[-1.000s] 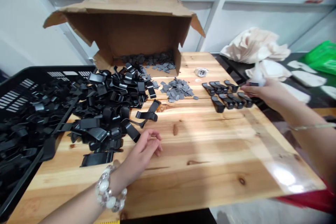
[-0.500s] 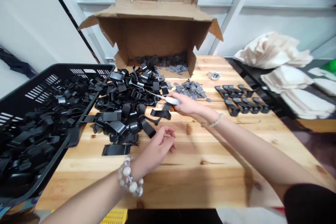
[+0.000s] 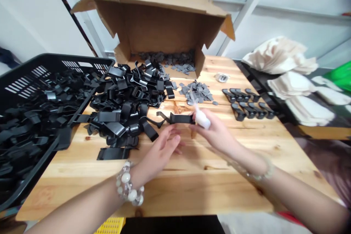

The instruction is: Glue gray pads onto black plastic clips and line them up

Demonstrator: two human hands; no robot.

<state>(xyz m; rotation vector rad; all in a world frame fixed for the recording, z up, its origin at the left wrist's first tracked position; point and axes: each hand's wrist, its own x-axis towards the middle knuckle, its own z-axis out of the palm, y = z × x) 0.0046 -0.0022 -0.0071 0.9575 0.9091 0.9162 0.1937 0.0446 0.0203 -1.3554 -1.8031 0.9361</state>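
My right hand (image 3: 218, 131) grips a small white squeeze bottle (image 3: 202, 119) with a thin, blurred nozzle pointing up and away. Right beside its fingertips is a black curved clip (image 3: 181, 118), one end meeting that hand; whether the fingers also pinch it I cannot tell. Loosely bent and apart, the fingers of my left hand (image 3: 164, 146) are just below the clip, holding nothing visible. To the left spreads a heap of black clips (image 3: 123, 98). Small grey flat pieces (image 3: 199, 92) lie scattered behind my right hand.
A black crate (image 3: 52, 58) full of dark parts stands at the left. Behind is an open cardboard box (image 3: 159, 25) with more grey pieces. Two rows of black clips (image 3: 248, 108) and a clear tape-like roll (image 3: 222, 77) sit at right. Pale cloths (image 3: 293, 84) lie beyond.
My right hand has moved right and nearer with the bottle, away from the heap. The clip now lies level beside its fingers. My left hand has barely shifted; the view has tilted slightly.
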